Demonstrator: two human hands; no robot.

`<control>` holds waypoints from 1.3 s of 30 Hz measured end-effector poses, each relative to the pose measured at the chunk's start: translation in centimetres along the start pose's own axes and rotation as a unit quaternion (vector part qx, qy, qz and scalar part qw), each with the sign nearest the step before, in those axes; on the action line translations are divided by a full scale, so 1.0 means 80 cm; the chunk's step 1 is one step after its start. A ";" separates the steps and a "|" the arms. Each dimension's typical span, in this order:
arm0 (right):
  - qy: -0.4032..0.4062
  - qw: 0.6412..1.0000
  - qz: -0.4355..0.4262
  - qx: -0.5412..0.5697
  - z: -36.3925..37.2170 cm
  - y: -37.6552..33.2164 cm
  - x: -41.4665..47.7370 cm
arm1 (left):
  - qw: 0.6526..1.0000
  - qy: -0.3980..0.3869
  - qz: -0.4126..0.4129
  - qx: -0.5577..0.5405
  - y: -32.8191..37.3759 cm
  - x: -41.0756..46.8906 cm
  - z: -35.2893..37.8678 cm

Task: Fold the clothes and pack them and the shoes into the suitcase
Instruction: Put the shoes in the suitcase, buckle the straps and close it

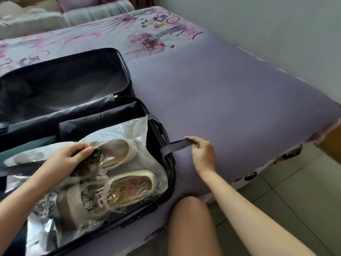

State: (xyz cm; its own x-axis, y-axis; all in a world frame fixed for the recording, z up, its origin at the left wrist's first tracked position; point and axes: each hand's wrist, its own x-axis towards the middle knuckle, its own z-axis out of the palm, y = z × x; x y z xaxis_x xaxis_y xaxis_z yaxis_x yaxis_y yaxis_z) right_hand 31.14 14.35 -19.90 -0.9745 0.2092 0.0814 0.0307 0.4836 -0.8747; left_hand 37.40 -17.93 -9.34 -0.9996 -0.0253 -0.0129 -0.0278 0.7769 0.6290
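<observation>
suitcase [64,76] lining: dark cloth w/ slight sheen. bag [132,130]: clear plastic, glossy, crinkled. shoes [129,183]: cream woven cloth, matt. strap [177,145]: grey webbing, matt; buckle [95,156]: black plastic. mat [221,108]: purple, fine-ribbed, matt. bedsheet [92,37]: printed cloth. floor tiles [295,191]: smooth, semi-gloss.

Close head-worn view, down onto suitcase [64,78]

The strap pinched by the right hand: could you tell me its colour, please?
The strap is dark grey, clearest in the head view.
</observation>
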 end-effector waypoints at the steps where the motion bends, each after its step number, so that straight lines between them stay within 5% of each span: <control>1: 0.064 0.997 -0.014 -0.034 -0.009 -0.003 0.003 | 1.000 0.001 -0.003 -0.001 -0.001 0.001 0.001; 5: 0.216 0.972 -0.066 -0.067 -0.045 -0.030 0.032 | 1.000 -0.001 0.005 -0.001 -0.004 0.002 0.003; 9: -0.055 0.988 -0.135 -0.060 -0.042 -0.023 0.032 | 1.000 0.002 -0.010 -0.005 -0.010 0.004 0.003; 11: -0.220 0.952 -0.158 -0.143 -0.032 -0.007 0.017 | 1.000 -0.001 -0.007 -0.003 -0.007 0.003 0.003; 13: -0.300 0.927 -0.127 -0.186 -0.029 0.010 0.009 | 1.000 0.002 -0.004 -0.005 -0.006 0.002 0.003; 18: -0.145 0.989 -0.039 0.000 -0.030 0.007 0.030 | 1.000 0.002 -0.017 -0.001 0.002 0.001 0.007; 25: -0.108 0.954 0.051 -0.274 0.013 -0.011 0.090 | 0.999 -0.016 -0.032 -0.018 -0.003 0.000 0.004; 28: -0.048 0.959 0.021 -0.279 0.031 -0.007 0.086 | 0.999 -0.016 -0.025 -0.013 -0.002 0.001 0.005; 32: -0.012 0.978 0.020 -0.207 0.033 -0.004 0.079 | 0.999 -0.017 -0.031 -0.023 -0.002 0.000 0.005; 36: -0.023 0.994 0.086 0.058 0.004 -0.035 0.081 | 0.998 -0.013 -0.040 -0.036 -0.003 -0.001 0.005; 39: -0.061 0.988 0.037 0.140 -0.026 -0.094 0.072 | 0.997 -0.009 -0.052 -0.050 -0.006 -0.002 0.001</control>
State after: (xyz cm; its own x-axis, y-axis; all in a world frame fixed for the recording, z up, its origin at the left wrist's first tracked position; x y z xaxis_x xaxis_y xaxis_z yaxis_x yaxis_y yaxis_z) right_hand 25.77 13.69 -11.90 -0.9918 0.1235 -0.0315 0.0576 0.2138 -0.9752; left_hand 37.59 -18.23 -9.71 -0.9913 -0.0910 -0.0949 -0.1315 0.7044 0.6975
